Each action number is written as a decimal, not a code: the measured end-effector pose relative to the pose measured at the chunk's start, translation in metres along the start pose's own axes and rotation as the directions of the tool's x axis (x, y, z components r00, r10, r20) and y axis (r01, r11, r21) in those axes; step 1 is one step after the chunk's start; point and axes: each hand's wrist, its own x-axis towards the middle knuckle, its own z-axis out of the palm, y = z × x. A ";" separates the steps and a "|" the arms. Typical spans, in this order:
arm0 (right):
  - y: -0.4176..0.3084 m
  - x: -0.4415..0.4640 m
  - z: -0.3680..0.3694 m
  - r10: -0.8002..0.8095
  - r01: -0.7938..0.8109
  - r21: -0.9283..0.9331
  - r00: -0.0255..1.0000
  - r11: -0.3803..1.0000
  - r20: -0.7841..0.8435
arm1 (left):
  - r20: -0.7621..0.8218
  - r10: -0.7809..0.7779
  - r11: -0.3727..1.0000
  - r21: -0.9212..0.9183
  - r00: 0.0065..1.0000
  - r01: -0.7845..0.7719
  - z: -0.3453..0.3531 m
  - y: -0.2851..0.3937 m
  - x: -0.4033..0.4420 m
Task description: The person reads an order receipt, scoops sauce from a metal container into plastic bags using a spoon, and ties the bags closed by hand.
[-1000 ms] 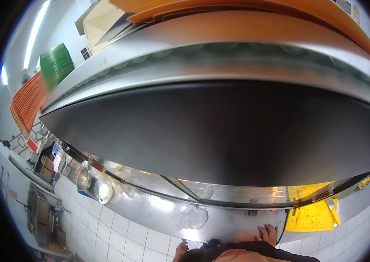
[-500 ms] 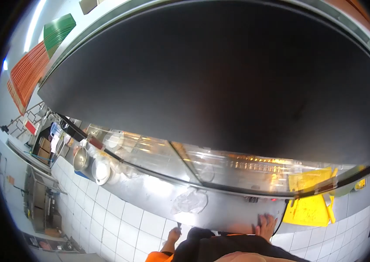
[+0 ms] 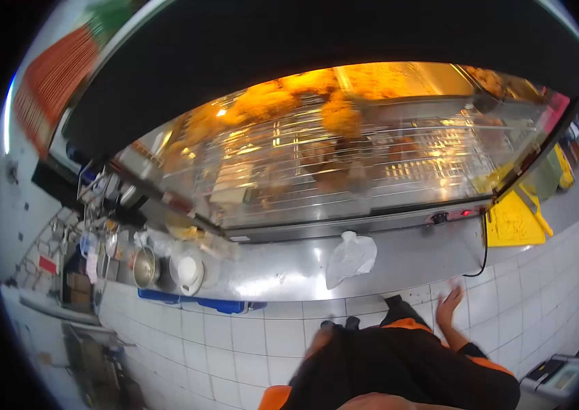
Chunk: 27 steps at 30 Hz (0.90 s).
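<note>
My right hand [image 3: 450,305] is over the tiled floor, just off the counter's front edge. Its fingers are stretched out and hold nothing; the black cord [image 3: 485,253] hangs close by. Low beside my dark clothing, my left hand [image 3: 321,336] is smeared by motion, its fingers unclear. Small dark shapes lie by it, and I cannot tell whether it grips one. A crumpled clear plastic bag [image 3: 351,260] rests on the steel counter [image 3: 283,263]. Behind it stands a glass-fronted warming cabinet [image 3: 371,220] with golden fried food [image 3: 269,101] on wire racks.
Right of the cabinet is a yellow cutting board [image 3: 513,222] at the counter edge. A metal bowl [image 3: 145,268] and a white tub [image 3: 187,272] stand at the left end. Blue containers [image 3: 224,307] show beneath. White tiles [image 3: 228,348] cover the floor.
My view has tipped, so the food inside the cabinet now shows. My right hand has come off the counter top and moved back over the floor. My left hand has blurred.
</note>
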 end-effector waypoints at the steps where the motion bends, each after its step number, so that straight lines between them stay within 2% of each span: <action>1: -0.012 -0.037 -0.002 -0.007 0.013 -0.036 0.984 0.999 0.176 | -0.011 0.012 0.998 -0.061 1.000 -0.013 -0.015 0.004 0.005; 2: 0.045 -0.088 0.047 -0.092 0.147 -0.176 0.954 0.973 0.286 | -0.023 0.019 0.990 -0.137 1.000 -0.022 -0.032 0.010 0.008; 3: 0.045 -0.107 0.055 -0.033 0.125 -0.137 0.845 0.983 0.533 | -0.052 0.029 0.974 -0.224 0.998 -0.040 -0.054 0.015 0.013; 4: 0.033 -0.114 0.057 0.001 0.078 -0.071 0.664 0.994 0.748 | -0.108 0.046 0.946 -0.316 0.993 -0.078 -0.076 0.022 0.018; 5: 0.018 -0.113 0.058 0.014 -0.007 -0.012 0.472 1.000 0.882 | -0.158 0.063 0.911 -0.394 0.986 -0.121 -0.097 0.036 0.012; 6: 0.004 -0.107 0.064 0.005 -0.171 0.044 0.279 0.984 0.960 | -0.320 0.137 0.878 -0.399 0.937 -0.264 -0.108 0.049 0.005; 7: -0.021 -0.098 0.070 -0.027 -0.367 0.073 0.129 0.928 0.991 | -0.323 0.174 0.836 -0.450 0.930 -0.313 -0.124 0.076 -0.011; 8: -0.062 -0.085 0.071 -0.092 -0.538 0.094 0.031 0.838 0.995 | -0.324 0.222 0.796 -0.485 0.920 -0.363 -0.143 0.098 -0.026; 9: -0.107 -0.078 0.073 -0.163 -0.625 0.123 -0.007 0.771 0.987 | -0.269 0.279 0.782 -0.493 0.922 -0.381 -0.156 0.114 -0.037; 10: -0.158 -0.072 0.074 -0.241 -0.663 0.174 -0.010 0.728 0.970 | -0.205 0.338 0.772 -0.498 0.918 -0.396 -0.164 0.126 -0.045; 12: -0.266 -0.069 0.072 -0.384 -0.521 0.358 0.060 0.775 0.921 | -0.006 0.443 0.793 -0.464 0.896 -0.395 -0.167 0.142 -0.056; 13: -0.310 -0.079 0.075 -0.442 -0.210 0.468 0.160 0.859 0.883 | 0.068 0.454 0.776 -0.520 0.888 -0.357 -0.161 0.156 -0.069; 14: -0.345 -0.092 0.080 -0.608 -0.112 0.634 0.198 0.765 0.769 | 0.141 0.472 0.755 -0.575 0.870 -0.316 -0.150 0.166 -0.082; 15: -0.376 -0.103 0.084 -0.752 -0.009 0.771 0.216 0.637 0.623 | 0.129 0.506 0.774 -0.504 0.853 -0.383 -0.136 0.167 -0.087; 17: -0.432 -0.113 0.069 -0.746 -0.299 0.743 0.127 0.599 0.653 | 0.121 0.580 0.787 -0.341 0.806 -0.515 -0.118 0.168 -0.094; 18: -0.443 -0.114 0.079 -0.804 -0.149 0.832 0.211 0.535 0.555 | 0.107 0.575 0.772 -0.399 0.811 -0.495 -0.120 0.184 -0.115; 20: -0.455 -0.108 0.101 -0.892 0.179 0.905 0.322 0.386 0.317 | 0.077 0.538 0.756 -0.486 0.839 -0.439 -0.124 0.165 -0.107; 21: -0.467 -0.103 0.089 -0.845 0.152 0.876 0.381 0.457 0.375 | 0.065 0.507 0.748 -0.529 0.859 -0.401 -0.126 0.149 -0.108; 23: -0.503 -0.094 0.056 -0.738 0.071 0.814 0.472 0.577 0.482 | 0.137 0.424 0.821 -0.476 0.895 -0.315 -0.139 0.124 -0.115; 24: -0.507 -0.088 0.071 -0.763 0.106 0.832 0.474 0.545 0.440 | 0.161 0.380 0.853 -0.443 0.911 -0.277 -0.147 0.116 -0.120; 27: -0.514 -0.076 0.128 -0.851 0.337 0.835 0.456 0.435 0.259 | 0.086 0.352 0.826 -0.496 0.932 -0.266 -0.168 0.104 -0.130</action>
